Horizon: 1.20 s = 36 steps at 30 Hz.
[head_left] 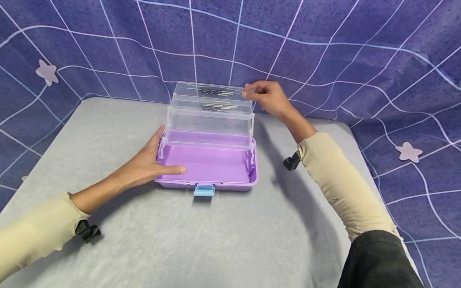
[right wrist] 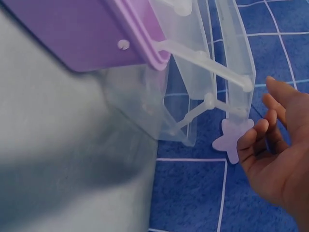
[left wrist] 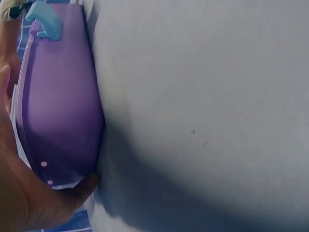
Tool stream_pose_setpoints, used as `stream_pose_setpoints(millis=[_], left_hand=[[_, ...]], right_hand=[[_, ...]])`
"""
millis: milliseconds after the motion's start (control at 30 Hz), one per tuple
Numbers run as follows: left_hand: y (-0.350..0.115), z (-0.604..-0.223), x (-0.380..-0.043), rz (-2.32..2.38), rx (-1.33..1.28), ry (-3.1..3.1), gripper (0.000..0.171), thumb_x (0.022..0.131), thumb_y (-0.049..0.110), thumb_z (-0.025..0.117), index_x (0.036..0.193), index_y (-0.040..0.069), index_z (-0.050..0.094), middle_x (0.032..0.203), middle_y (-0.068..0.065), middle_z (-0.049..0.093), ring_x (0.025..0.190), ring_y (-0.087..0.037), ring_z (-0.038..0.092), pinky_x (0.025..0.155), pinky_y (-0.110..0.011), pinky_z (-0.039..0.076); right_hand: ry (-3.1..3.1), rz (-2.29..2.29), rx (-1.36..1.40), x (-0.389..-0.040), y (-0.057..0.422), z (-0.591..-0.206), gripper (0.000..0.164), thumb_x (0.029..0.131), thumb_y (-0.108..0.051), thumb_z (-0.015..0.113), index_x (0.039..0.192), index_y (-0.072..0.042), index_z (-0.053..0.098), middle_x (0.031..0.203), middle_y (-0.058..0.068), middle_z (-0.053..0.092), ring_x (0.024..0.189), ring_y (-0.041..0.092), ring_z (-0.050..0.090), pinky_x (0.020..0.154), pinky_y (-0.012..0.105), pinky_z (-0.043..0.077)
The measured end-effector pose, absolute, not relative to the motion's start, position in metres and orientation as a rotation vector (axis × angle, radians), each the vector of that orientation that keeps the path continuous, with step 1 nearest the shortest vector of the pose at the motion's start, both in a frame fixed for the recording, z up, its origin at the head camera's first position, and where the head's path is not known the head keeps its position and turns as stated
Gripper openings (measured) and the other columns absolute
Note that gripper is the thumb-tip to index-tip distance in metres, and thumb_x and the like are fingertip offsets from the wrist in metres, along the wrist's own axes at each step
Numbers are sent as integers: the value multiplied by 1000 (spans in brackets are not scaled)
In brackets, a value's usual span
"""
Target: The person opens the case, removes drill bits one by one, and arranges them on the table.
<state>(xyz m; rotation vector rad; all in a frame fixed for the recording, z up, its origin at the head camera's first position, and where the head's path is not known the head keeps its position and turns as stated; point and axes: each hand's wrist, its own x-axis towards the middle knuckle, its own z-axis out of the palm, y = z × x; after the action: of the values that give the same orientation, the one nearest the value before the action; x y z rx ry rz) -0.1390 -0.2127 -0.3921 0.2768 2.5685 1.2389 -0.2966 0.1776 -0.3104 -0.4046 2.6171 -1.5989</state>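
Observation:
A purple toolbox (head_left: 205, 164) stands with its clear trays fanned up and back in steps. Drill bits with dark spiral ends and pale shanks lie in the top tray (head_left: 187, 88) and in the middle tray (head_left: 187, 103). My left hand (head_left: 147, 162) rests at the box's left end, fingers spread along the outer wall and straight thumb reaching over the front rim. By the top tray's right end is my right hand (head_left: 268, 97), its fingers loosely bent; the right wrist view shows them beside the tray, holding nothing.
A light blue latch (head_left: 204, 190) hangs at the box's front. The grey tabletop (head_left: 216, 240) ends at a purple-blue cloth (head_left: 216, 48) with a line grid and star shapes. White hinge arms (right wrist: 207, 65) link the trays at the side.

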Motion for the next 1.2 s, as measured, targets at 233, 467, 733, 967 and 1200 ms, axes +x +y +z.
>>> stream_pose_setpoints(millis=[233, 467, 733, 967, 1200], left_hand=[[-207, -395, -132, 1232, 273, 2581, 160, 81, 57, 101, 178, 30, -24, 189, -24, 8, 163, -48, 42, 132, -77, 31], [-206, -397, -130, 1207, 277, 2620, 161, 79, 60, 101, 179, 30, -22, 189, -21, 12, 172, -46, 28, 133, -79, 24], [-204, -398, -128, 1094, 236, 2641, 168, 74, 67, 101, 178, 27, -25, 190, -24, 4, 173, -53, 19, 132, -81, 25], [-203, -399, -128, 1193, 264, 2621, 170, 72, 58, 106, 178, 30, -24, 188, -23, 16, 169, -47, 32, 133, -78, 26], [-203, -402, -127, 1236, 256, 2615, 170, 71, 60, 106, 178, 32, -23, 188, -22, 16, 168, -46, 33, 134, -78, 24]], right_hand=[[2702, -1455, -442, -311, 162, -313, 33, 102, -31, 83, 128, -11, 85, 69, -13, 46, 71, 8, 41, 69, 27, 38], [2788, -1331, -418, -322, 150, -318, 33, 104, -35, 81, 128, -13, 86, 93, -7, 73, 85, 10, 50, 83, 27, 43], [2800, -1259, -390, -331, 144, -322, 37, 105, -37, 80, 133, -13, 84, 149, 6, 77, 151, 23, 61, 134, 40, 39], [2845, -1225, -482, -334, 142, -324, 34, 105, -32, 78, 129, -10, 85, 142, 10, 80, 142, 26, 68, 131, 37, 43], [2864, -1111, -545, -333, 139, -321, 34, 108, -27, 71, 133, -7, 83, 144, 12, 78, 149, 27, 65, 133, 36, 42]])
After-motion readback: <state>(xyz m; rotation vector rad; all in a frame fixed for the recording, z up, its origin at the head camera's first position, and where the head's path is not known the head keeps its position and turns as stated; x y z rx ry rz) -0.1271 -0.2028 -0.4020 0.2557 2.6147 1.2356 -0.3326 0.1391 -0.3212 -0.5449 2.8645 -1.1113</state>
